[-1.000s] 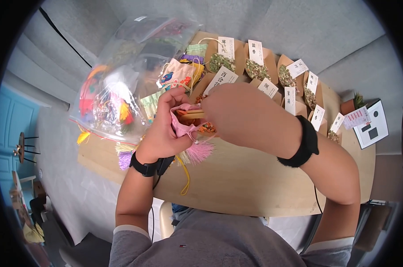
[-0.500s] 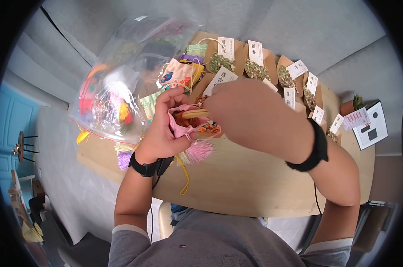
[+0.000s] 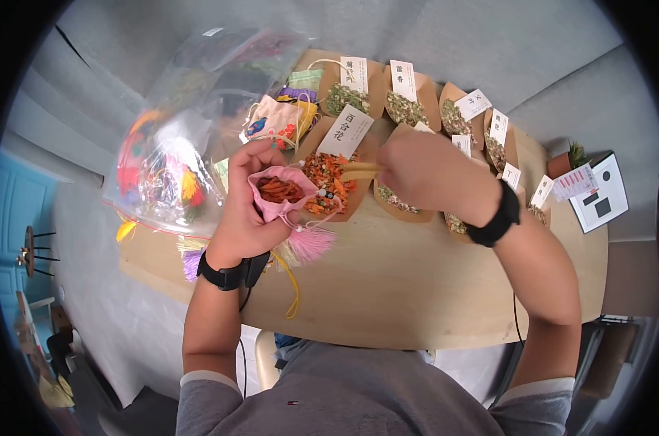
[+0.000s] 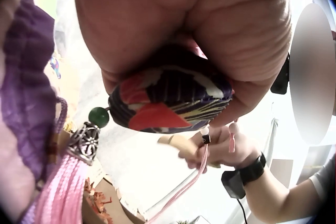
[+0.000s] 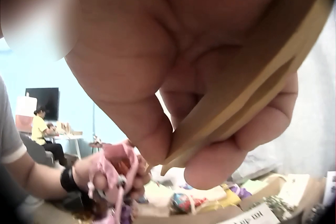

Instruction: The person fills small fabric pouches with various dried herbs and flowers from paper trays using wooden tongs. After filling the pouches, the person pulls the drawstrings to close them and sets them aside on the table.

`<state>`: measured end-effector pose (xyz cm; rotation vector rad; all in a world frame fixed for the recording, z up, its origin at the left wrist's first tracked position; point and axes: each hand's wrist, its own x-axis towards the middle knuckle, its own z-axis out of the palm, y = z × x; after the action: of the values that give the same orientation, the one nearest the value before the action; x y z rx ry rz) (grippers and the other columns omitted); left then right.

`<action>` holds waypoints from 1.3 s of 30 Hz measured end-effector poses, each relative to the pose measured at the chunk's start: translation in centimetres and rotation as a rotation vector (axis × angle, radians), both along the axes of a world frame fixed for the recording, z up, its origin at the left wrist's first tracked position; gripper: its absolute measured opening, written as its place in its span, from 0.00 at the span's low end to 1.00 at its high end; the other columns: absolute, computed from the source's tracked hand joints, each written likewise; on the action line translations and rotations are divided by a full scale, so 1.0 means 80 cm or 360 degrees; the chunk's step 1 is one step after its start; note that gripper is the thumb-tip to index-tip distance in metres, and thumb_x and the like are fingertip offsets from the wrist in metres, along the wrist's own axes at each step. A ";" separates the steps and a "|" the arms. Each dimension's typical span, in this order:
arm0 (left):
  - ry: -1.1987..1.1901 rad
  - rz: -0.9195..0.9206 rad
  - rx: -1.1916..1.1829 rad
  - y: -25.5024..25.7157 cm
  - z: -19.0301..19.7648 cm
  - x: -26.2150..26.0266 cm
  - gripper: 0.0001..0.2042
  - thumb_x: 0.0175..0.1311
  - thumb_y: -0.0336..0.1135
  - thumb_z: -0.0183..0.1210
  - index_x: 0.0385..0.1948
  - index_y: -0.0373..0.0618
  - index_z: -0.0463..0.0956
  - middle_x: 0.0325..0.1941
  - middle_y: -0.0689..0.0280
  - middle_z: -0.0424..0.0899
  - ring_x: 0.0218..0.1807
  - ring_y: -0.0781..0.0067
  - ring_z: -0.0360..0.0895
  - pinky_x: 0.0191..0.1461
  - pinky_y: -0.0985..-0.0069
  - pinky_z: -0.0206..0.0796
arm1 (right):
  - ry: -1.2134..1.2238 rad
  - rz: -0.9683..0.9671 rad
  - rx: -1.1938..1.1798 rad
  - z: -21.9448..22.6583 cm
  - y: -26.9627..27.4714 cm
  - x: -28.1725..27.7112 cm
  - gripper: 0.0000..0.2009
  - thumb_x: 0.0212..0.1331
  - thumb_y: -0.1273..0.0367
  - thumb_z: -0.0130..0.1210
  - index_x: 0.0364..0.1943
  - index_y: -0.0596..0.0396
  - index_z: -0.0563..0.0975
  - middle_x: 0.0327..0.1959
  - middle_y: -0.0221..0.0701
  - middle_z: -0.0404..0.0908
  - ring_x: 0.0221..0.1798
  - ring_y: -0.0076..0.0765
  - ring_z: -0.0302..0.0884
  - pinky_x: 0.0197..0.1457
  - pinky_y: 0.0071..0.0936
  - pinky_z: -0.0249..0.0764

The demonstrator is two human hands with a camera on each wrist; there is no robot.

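My left hand (image 3: pixel 243 221) grips a small drawstring pouch (image 3: pixel 272 212), its pink mouth open upward and orange dried petals (image 3: pixel 280 190) inside. The left wrist view shows the pouch's dark, red-patterned underside (image 4: pixel 163 106) and a pink tassel (image 4: pixel 63 192) with a green bead. My right hand (image 3: pixel 435 174) pinches wooden tongs (image 3: pixel 360 171), whose tips point left toward the pouch, apart from it. Below the tips sits a brown paper tray (image 3: pixel 358 200) of orange petals with a white label card (image 3: pixel 347 131). In the right wrist view the tongs (image 5: pixel 247 77) run between thumb and fingers.
Several more paper trays of dried herbs (image 3: pixel 406 109) with label cards stand at the back and right. A big clear plastic bag (image 3: pixel 177 167) bulges on the left, beside fabric pouches (image 3: pixel 278 116). A potted plant (image 3: pixel 565 163) stands far right; a yellow cord (image 3: pixel 293 294) lies near the table's front.
My right hand has drawn the tongs out of the pouch and moved them rightward. The petals inside the pouch now show. My left hand keeps hold of the pouch. The head view has shifted slightly.
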<state>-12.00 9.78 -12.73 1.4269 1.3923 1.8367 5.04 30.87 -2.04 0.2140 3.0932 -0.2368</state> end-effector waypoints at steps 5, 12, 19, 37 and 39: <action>-0.0020 -0.0062 0.0008 0.000 0.005 0.003 0.43 0.51 0.19 0.62 0.70 0.47 0.48 0.53 0.58 0.67 0.51 0.65 0.79 0.56 0.70 0.73 | -0.0302 -0.0159 0.0085 -0.035 -0.021 -0.005 0.04 0.53 0.75 0.56 0.28 0.58 0.82 0.29 0.42 0.84 0.38 0.50 0.85 0.40 0.42 0.80; -0.0061 -0.0134 0.0021 0.001 0.009 0.004 0.43 0.49 0.16 0.59 0.70 0.46 0.47 0.52 0.58 0.66 0.52 0.64 0.80 0.56 0.70 0.73 | -0.0051 0.0015 0.0128 -0.075 -0.014 -0.005 0.04 0.52 0.75 0.56 0.28 0.58 0.82 0.30 0.42 0.84 0.35 0.49 0.85 0.37 0.42 0.80; -0.0114 -0.0106 -0.0017 0.000 0.005 0.006 0.44 0.51 0.24 0.66 0.71 0.48 0.49 0.54 0.58 0.66 0.50 0.64 0.78 0.55 0.69 0.75 | -0.0005 -0.0062 0.0059 -0.049 -0.007 -0.006 0.04 0.53 0.73 0.58 0.28 0.59 0.81 0.30 0.44 0.82 0.36 0.52 0.83 0.38 0.45 0.79; 0.0127 -0.0099 -0.0087 -0.003 0.000 -0.001 0.45 0.50 0.24 0.68 0.71 0.48 0.48 0.54 0.57 0.66 0.49 0.63 0.80 0.53 0.70 0.74 | -0.0119 -0.0049 0.0066 -0.067 -0.013 -0.022 0.04 0.54 0.74 0.55 0.30 0.58 0.80 0.32 0.44 0.81 0.40 0.52 0.82 0.41 0.46 0.77; -0.0132 -0.0145 -0.0044 -0.001 0.009 0.009 0.45 0.49 0.20 0.65 0.71 0.44 0.48 0.51 0.58 0.68 0.52 0.67 0.77 0.58 0.72 0.69 | -0.0095 -0.0043 0.0048 -0.064 -0.010 -0.020 0.04 0.54 0.74 0.55 0.30 0.58 0.80 0.32 0.44 0.81 0.40 0.52 0.82 0.41 0.46 0.77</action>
<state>-11.25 9.69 -11.99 1.3619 1.2861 1.7917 3.47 30.06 -7.19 0.2594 3.0382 -0.1810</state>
